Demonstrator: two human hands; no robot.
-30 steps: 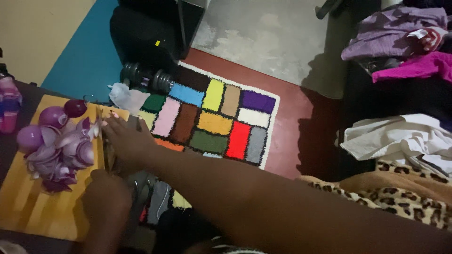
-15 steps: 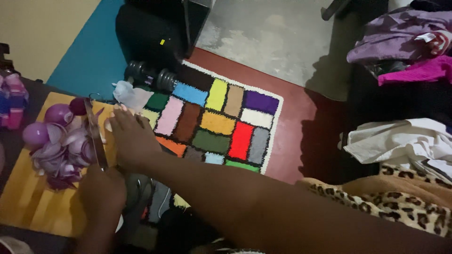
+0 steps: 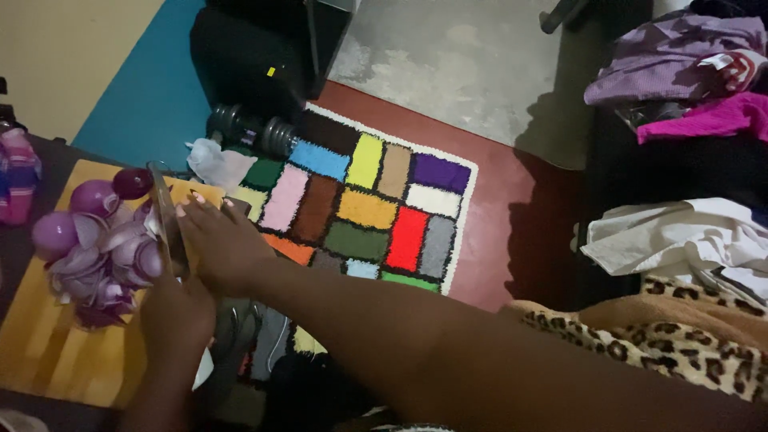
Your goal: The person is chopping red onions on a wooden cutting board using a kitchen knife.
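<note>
Knife (image 3: 164,216) is gripped by left hand (image 3: 178,308), blade upright against the onion pile (image 3: 100,248) on the cutting board (image 3: 60,360), left of frame. Right hand (image 3: 220,244) is laid flat, fingers extended, against the blade's side.

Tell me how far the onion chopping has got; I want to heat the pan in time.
Partly done. A heap of cut purple onion pieces lies on the wooden board. In hand: the left hand grips the knife, with the right hand flat beside its blade. Left: about three whole onions at the board's far end look uncut.
</note>
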